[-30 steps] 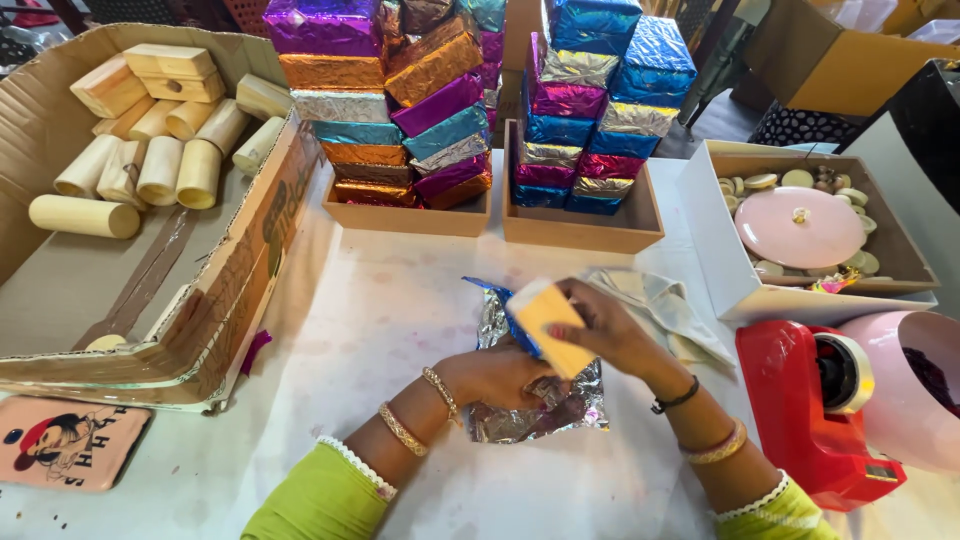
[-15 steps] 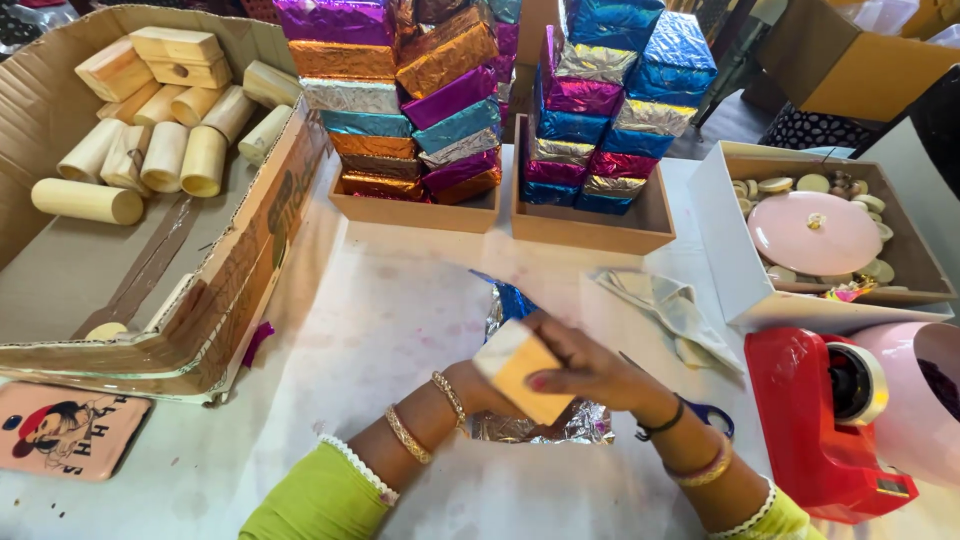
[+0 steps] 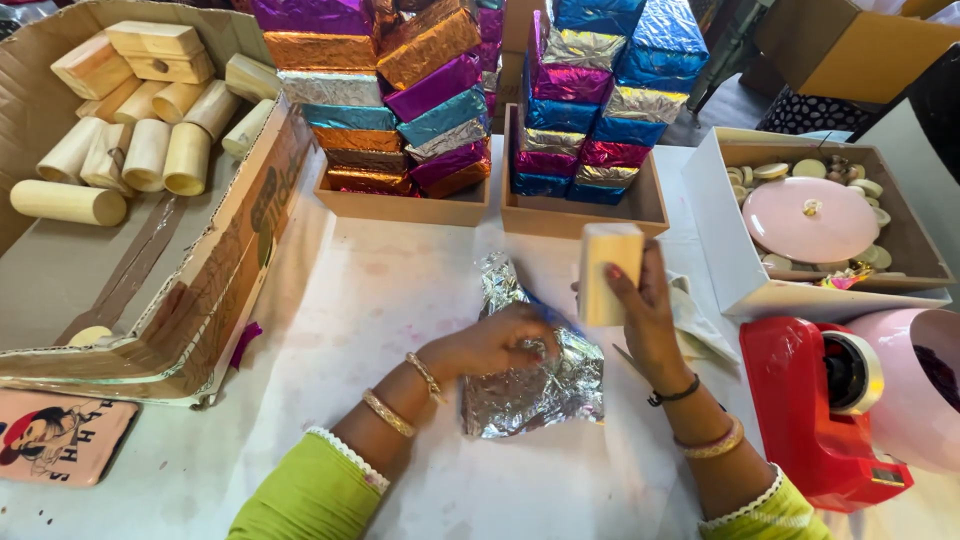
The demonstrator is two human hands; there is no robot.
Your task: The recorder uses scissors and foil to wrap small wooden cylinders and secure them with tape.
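Our right hand (image 3: 640, 300) holds a pale wooden block (image 3: 608, 272) upright above the table, fingers curled around its side. Our left hand (image 3: 500, 340) presses bunched fingers onto the crumpled silver foil sheet (image 3: 530, 385) just beside it.

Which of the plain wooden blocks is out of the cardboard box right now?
The pale rectangular block held upright in the right hand, above the silver foil.

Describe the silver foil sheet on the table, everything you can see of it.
The foil sheet is shiny, silver and heavily crinkled, with a strip of blue showing along one edge. It lies roughly flat on the white table, one corner pointing away from the person, between the two forearms. The left hand presses its fingers onto its middle. The right hand holds a pale wooden block upright just above its right edge.
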